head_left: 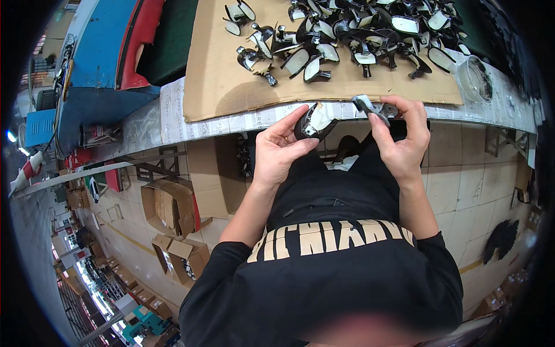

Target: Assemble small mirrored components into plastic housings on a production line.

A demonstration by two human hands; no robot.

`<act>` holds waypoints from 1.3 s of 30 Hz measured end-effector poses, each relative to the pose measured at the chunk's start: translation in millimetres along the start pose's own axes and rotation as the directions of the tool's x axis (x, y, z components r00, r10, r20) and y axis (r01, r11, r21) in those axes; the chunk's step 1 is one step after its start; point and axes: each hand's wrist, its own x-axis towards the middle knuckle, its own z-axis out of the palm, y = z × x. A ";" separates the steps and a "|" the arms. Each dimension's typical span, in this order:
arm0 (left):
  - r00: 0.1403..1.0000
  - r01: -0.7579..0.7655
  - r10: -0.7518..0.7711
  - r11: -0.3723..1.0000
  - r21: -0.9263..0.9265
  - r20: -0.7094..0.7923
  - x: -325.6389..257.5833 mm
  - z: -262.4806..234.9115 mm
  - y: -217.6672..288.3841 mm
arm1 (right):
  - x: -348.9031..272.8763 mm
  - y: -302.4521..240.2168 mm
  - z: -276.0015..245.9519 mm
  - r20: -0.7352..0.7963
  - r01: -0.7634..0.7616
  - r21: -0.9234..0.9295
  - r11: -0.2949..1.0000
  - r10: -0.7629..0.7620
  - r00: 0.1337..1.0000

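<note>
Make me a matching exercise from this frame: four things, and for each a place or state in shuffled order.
1. Left hand
2. Right hand
3. Cardboard sheet
4. Clear round container

A. Stands near the right end of the bench
B. Holds a narrow dark piece with a pale bluish end
C. Lies under many scattered black-and-white pieces
D. Holds a black curved piece with a whitish inside

Pairs: 1-D, 2-B, 3-C, 4-A
</note>
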 end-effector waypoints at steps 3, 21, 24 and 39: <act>0.991 0.095 -0.100 0.994 -0.061 -0.088 -1.8 -4.8 6.3 | -1.1 1.2 1.2 0.008 -0.018 0.026 0.999 0.018 1.000; 0.845 -0.214 0.526 0.491 0.845 -0.091 50.5 -106.6 24.2 | -1.3 -1.4 12.3 0.098 -0.140 0.198 0.970 0.123 0.988; 0.867 -0.234 0.489 0.571 0.787 -0.098 106.8 -131.6 -4.3 | -5.7 -6.6 5.7 0.115 -0.144 0.183 0.972 0.125 0.986; 0.971 -0.170 0.129 0.964 -0.204 -0.200 16.6 -27.7 0.5 | -1.7 -27.8 36.7 0.207 -0.195 0.536 0.821 0.096 0.974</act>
